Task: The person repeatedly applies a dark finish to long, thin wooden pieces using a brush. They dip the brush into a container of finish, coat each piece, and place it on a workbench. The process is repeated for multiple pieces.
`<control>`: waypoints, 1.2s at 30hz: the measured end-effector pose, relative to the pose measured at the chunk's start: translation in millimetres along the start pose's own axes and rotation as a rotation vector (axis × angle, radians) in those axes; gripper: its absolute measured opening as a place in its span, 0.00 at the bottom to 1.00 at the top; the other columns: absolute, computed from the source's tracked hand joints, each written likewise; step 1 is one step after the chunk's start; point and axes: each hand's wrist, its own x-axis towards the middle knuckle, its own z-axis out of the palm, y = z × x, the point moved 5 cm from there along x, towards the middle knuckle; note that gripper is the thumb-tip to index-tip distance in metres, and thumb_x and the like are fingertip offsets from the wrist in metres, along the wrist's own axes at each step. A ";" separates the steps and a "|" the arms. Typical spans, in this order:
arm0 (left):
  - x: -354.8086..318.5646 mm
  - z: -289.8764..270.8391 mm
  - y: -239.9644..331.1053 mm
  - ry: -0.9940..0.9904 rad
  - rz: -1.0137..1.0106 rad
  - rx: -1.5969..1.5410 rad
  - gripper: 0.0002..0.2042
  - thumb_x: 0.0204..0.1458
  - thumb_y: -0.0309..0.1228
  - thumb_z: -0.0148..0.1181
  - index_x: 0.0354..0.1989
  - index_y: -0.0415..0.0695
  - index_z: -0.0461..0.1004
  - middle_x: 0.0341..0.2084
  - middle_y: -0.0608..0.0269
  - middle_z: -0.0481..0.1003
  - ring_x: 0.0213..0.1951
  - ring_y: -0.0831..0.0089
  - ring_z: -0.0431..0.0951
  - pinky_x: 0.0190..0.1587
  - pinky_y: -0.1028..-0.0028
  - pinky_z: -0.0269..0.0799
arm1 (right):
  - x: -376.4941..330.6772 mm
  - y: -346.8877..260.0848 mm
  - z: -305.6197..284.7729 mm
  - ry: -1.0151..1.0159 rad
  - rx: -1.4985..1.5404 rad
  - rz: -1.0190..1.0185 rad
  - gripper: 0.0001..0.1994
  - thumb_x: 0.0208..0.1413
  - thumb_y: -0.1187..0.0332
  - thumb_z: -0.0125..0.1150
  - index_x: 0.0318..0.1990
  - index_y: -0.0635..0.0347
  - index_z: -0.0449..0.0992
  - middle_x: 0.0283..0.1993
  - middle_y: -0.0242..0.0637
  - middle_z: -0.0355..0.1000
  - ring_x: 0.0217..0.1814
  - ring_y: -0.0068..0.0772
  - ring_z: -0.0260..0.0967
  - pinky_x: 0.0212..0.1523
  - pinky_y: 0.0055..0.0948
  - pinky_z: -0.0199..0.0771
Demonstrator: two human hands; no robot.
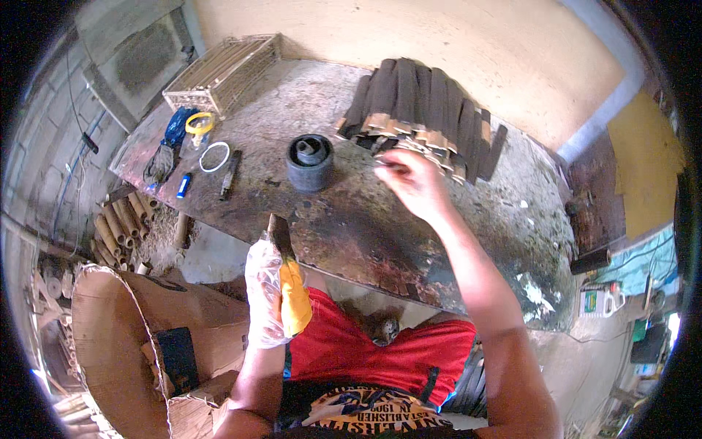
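While the left hand, sheathed in a clear plastic glove, closes around a yellow wrap and a dark stub jutting from its top, the bare right hand is across the tabletop at the near ends of a pile of black-coated sticks. Its fingers are drawn close together; whether they pinch something or touch the pile I cannot tell. The stub sits just off the tabletop's near edge, above the red shorts. The sticks lie roughly side by side, their bare, pale ends toward the person, and a round dark grey pot with a raised centre stands to the left of them.

The step in hand looks like handling the sticks singly, with the right hand at the pile either taking one or leaving one. From here, the next move seems to call for a fine fingertip grip on one stick without dragging its neighbours, the left hand keeping the wrap and stub steady.
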 end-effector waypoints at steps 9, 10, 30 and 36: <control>18.7 -3.1 23.4 0.103 -0.061 -0.175 0.10 0.62 0.42 0.59 0.42 0.52 0.68 0.25 0.70 0.69 0.22 0.76 0.72 0.22 0.74 0.68 | 84.4 -39.4 121.7 -0.169 -0.333 -0.397 0.21 0.53 0.66 0.72 0.53 0.63 0.77 0.48 0.46 0.76 0.49 0.48 0.76 0.51 0.39 0.77; 22.5 -5.5 23.8 0.114 -0.071 -0.182 0.10 0.62 0.42 0.59 0.42 0.52 0.68 0.26 0.70 0.69 0.23 0.76 0.72 0.23 0.74 0.68 | 83.5 -34.8 120.2 -0.218 -0.345 -0.325 0.19 0.54 0.67 0.71 0.52 0.63 0.77 0.47 0.45 0.77 0.47 0.48 0.77 0.51 0.39 0.78; 46.5 -21.2 6.8 0.120 -0.113 -0.173 0.11 0.61 0.40 0.60 0.44 0.51 0.68 0.27 0.67 0.71 0.23 0.73 0.73 0.23 0.73 0.71 | 42.7 -29.9 98.0 0.022 -0.228 -0.319 0.13 0.53 0.74 0.69 0.47 0.60 0.79 0.45 0.40 0.80 0.45 0.42 0.80 0.49 0.36 0.80; 41.8 -20.0 10.0 0.145 -0.105 -0.206 0.12 0.60 0.41 0.61 0.45 0.51 0.68 0.27 0.66 0.71 0.20 0.72 0.72 0.21 0.71 0.71 | 71.5 12.5 101.4 0.176 0.328 0.174 0.10 0.59 0.70 0.69 0.43 0.66 0.79 0.38 0.35 0.81 0.36 0.25 0.80 0.33 0.21 0.78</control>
